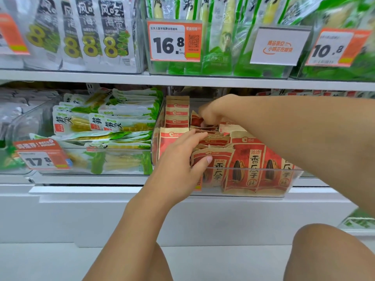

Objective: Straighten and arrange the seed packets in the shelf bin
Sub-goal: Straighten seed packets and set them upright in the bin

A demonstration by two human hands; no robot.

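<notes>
Both hands at work in the clear shelf bin (251, 171) of seed packets (247, 165).

Left hand (182, 159): grip closed round the front-left packets, thumb on a packet face. Right hand (213, 112): fingers curled, pinching a packet deeper in the bin.

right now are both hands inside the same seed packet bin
Yes, the left hand grips the front seed packets while the right hand reaches over the rear packets in the same clear bin.
</notes>
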